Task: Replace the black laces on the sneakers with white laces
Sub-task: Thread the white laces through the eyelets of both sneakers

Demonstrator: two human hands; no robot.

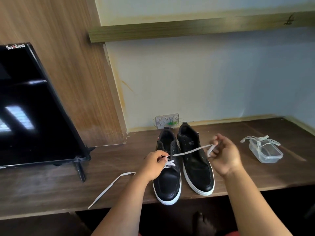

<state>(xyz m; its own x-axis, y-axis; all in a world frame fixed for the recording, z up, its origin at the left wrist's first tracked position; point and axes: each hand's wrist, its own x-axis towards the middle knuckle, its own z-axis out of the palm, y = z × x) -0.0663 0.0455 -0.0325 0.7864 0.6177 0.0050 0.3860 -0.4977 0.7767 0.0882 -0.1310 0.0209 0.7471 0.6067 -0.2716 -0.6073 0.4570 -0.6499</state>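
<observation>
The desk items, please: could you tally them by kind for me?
Black sneakers: 2 (left sneaker, right sneaker)
White laces: 2 (lace being threaded, spare lace)
Clear plastic container: 1
Television: 1
Total: 6

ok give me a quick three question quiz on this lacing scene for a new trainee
1. True or false: the right sneaker already has a white lace threaded through its eyelets.
2. Multiple choice: where does the spare white lace lie? A) inside the left sneaker B) draped over the clear plastic container C) on the TV
3. Fill in: the right hand pinches one end of the white lace and pulls it across the ____ sneaker.

Key
1. False; its eyelets show no lace.
2. B
3. right; the left hand holds the lace at the left sneaker's eyelets.
</observation>
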